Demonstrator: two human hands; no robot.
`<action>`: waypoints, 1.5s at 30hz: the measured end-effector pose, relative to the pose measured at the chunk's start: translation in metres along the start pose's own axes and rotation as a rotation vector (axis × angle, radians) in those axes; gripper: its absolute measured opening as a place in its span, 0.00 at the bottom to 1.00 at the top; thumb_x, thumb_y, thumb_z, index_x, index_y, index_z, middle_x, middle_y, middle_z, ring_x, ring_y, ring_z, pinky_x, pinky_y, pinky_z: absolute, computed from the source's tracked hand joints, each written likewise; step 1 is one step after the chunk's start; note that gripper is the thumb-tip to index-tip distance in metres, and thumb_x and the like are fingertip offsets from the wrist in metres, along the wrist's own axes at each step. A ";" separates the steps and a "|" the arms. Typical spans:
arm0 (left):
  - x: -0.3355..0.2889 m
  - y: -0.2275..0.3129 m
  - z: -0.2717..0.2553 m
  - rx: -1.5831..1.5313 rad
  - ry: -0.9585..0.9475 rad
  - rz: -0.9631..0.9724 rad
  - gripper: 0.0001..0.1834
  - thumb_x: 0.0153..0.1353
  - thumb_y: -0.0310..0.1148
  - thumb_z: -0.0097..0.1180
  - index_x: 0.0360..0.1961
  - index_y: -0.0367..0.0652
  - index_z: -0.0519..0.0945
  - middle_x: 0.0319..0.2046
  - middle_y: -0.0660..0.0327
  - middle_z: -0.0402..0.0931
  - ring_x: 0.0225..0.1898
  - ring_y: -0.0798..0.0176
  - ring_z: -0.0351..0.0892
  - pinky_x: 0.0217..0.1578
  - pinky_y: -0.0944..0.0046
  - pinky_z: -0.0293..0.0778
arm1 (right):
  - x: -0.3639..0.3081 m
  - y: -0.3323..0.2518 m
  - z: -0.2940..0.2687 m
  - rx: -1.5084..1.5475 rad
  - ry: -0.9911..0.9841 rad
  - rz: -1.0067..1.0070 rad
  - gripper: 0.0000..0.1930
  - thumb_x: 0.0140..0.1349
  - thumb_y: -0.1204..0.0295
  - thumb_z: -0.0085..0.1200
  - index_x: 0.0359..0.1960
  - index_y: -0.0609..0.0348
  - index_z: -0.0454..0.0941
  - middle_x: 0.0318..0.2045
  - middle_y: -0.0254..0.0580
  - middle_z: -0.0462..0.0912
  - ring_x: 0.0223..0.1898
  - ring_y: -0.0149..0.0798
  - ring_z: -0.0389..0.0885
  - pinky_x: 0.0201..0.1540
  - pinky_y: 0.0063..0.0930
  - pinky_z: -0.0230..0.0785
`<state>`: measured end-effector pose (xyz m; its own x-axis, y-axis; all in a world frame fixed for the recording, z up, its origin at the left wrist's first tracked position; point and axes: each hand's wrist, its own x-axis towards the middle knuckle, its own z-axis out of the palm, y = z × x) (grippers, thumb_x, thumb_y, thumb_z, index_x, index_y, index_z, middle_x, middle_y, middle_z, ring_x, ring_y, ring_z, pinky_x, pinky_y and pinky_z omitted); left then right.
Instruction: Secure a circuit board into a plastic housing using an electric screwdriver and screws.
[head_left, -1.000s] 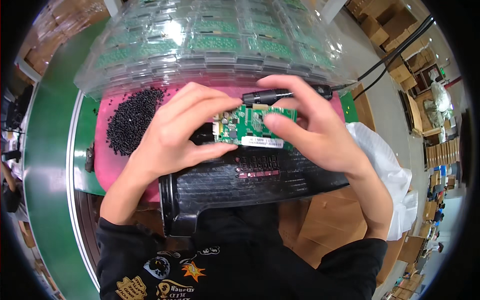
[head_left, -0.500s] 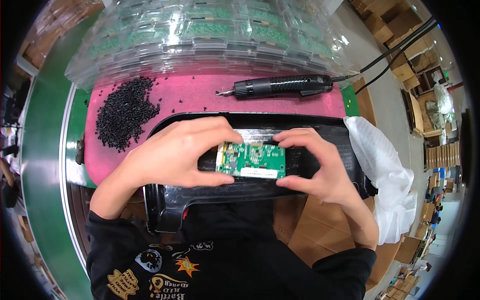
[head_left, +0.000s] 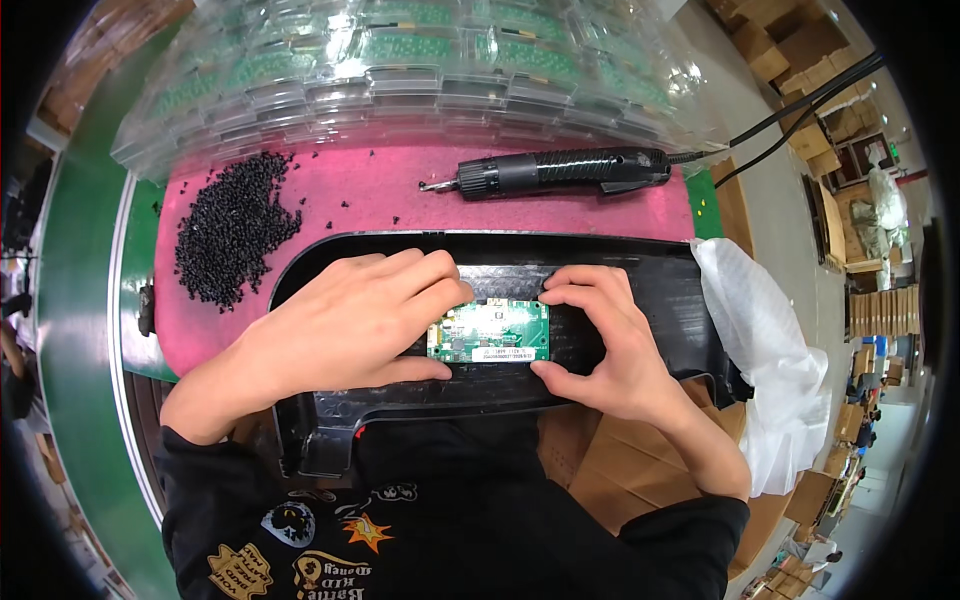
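Observation:
A small green circuit board with a white label strip along its near edge lies level between my two hands, over the inside of a long black plastic housing. My left hand grips its left end, thumb on the near edge and fingers on the far edge. Its right end is pinched the same way by my right hand. Whether the board touches the housing floor I cannot tell.
A black electric screwdriver lies on the pink mat, its cable running right. Left of it is a heap of small black screws. Stacked clear trays of green boards stand behind. White wrapping hangs at the housing's right end.
The board, held in both hands, has moved slightly left and nearer to me. The housing and the mat have shifted a little left in the picture.

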<state>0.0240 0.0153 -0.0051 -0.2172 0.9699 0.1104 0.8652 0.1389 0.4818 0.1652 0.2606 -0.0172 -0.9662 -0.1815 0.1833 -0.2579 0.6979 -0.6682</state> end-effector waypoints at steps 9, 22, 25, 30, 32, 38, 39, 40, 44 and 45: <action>0.003 0.000 0.000 0.068 -0.025 -0.009 0.32 0.44 0.44 0.72 0.48 0.41 0.74 0.42 0.61 0.72 0.42 0.56 0.77 0.39 0.59 0.76 | 0.002 0.000 0.002 -0.026 -0.006 0.016 0.29 0.44 0.76 0.69 0.51 0.59 0.72 0.51 0.45 0.71 0.53 0.50 0.68 0.57 0.40 0.63; -0.003 -0.001 0.002 0.133 -0.004 0.056 0.35 0.45 0.47 0.69 0.51 0.40 0.72 0.41 0.61 0.70 0.42 0.59 0.75 0.40 0.60 0.75 | 0.002 -0.009 0.001 -0.079 -0.024 0.078 0.29 0.43 0.75 0.69 0.50 0.61 0.73 0.52 0.48 0.71 0.53 0.52 0.68 0.56 0.41 0.64; -0.004 -0.001 0.000 0.158 -0.009 0.055 0.35 0.46 0.49 0.68 0.51 0.39 0.72 0.42 0.62 0.70 0.42 0.60 0.75 0.39 0.61 0.75 | 0.003 -0.012 -0.001 -0.105 -0.035 0.103 0.31 0.42 0.75 0.69 0.52 0.60 0.72 0.52 0.48 0.71 0.52 0.51 0.70 0.55 0.40 0.66; -0.015 -0.018 -0.020 0.049 0.483 -0.026 0.16 0.55 0.37 0.66 0.40 0.40 0.77 0.30 0.56 0.74 0.33 0.53 0.79 0.33 0.59 0.76 | 0.010 -0.009 -0.024 -0.079 0.266 0.166 0.26 0.49 0.78 0.59 0.53 0.64 0.71 0.49 0.46 0.75 0.51 0.44 0.74 0.56 0.34 0.65; -0.019 -0.033 -0.039 0.177 0.523 -0.184 0.13 0.53 0.28 0.65 0.39 0.37 0.77 0.30 0.55 0.74 0.34 0.49 0.78 0.35 0.56 0.75 | 0.018 -0.011 -0.043 -0.324 0.408 0.237 0.26 0.56 0.78 0.55 0.59 0.63 0.69 0.50 0.46 0.75 0.53 0.43 0.72 0.61 0.35 0.61; -0.047 -0.058 -0.044 0.265 0.295 -0.470 0.15 0.46 0.22 0.66 0.37 0.35 0.79 0.34 0.53 0.76 0.42 0.45 0.77 0.44 0.51 0.73 | 0.041 0.044 -0.090 0.075 0.179 0.459 0.20 0.69 0.69 0.52 0.62 0.53 0.68 0.45 0.41 0.76 0.48 0.33 0.74 0.55 0.27 0.65; -0.046 -0.060 -0.042 0.250 0.272 -0.490 0.15 0.45 0.22 0.66 0.37 0.35 0.79 0.35 0.53 0.77 0.42 0.45 0.77 0.44 0.51 0.74 | 0.046 0.044 -0.091 0.059 0.183 0.466 0.20 0.69 0.69 0.52 0.62 0.53 0.68 0.45 0.41 0.76 0.48 0.33 0.74 0.55 0.27 0.65; -0.044 -0.062 -0.040 0.235 0.290 -0.506 0.12 0.45 0.21 0.64 0.34 0.34 0.79 0.33 0.52 0.78 0.40 0.44 0.78 0.43 0.51 0.74 | 0.053 0.046 -0.088 0.062 0.185 0.501 0.18 0.71 0.68 0.51 0.60 0.54 0.69 0.43 0.39 0.76 0.46 0.29 0.74 0.52 0.24 0.66; -0.041 -0.065 -0.036 0.245 0.297 -0.508 0.05 0.46 0.19 0.58 0.27 0.33 0.78 0.27 0.48 0.77 0.36 0.42 0.79 0.40 0.49 0.74 | 0.062 0.039 -0.065 0.150 0.438 0.488 0.16 0.70 0.72 0.52 0.57 0.59 0.65 0.49 0.43 0.71 0.43 0.29 0.77 0.52 0.24 0.69; -0.040 -0.066 -0.035 0.241 0.301 -0.503 0.05 0.46 0.19 0.58 0.27 0.33 0.78 0.27 0.48 0.77 0.36 0.42 0.79 0.40 0.49 0.74 | 0.064 0.035 -0.058 0.222 0.604 0.401 0.19 0.69 0.74 0.53 0.58 0.60 0.63 0.53 0.46 0.69 0.43 0.31 0.77 0.53 0.27 0.70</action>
<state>-0.0400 -0.0395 -0.0107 -0.7108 0.6806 0.1778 0.6943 0.6381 0.3327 0.0943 0.3134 0.0127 -0.8312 0.5123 0.2160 0.0555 0.4630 -0.8846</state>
